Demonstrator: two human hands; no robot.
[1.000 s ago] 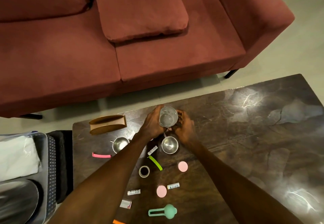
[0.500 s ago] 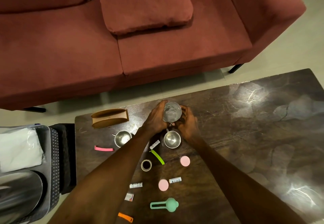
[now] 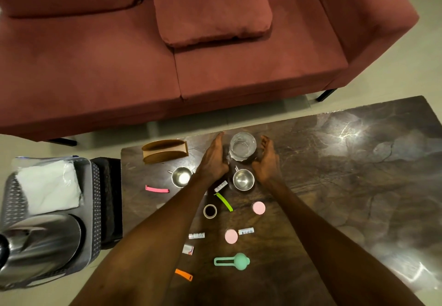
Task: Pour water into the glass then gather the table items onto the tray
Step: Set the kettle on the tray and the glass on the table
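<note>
Presently, glass (image 3: pixel 242 147) stands upright on surface (image 3: pixel 346 174); left hand (image 3: pixel 213 162) and right hand (image 3: pixel 267 162) flank it, fingers straight, gripping nothing.

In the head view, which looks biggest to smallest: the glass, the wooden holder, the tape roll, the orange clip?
1. wooden holder
2. glass
3. and 4. tape roll and orange clip look alike; the clip lies nearer the camera, so unranked.
</note>
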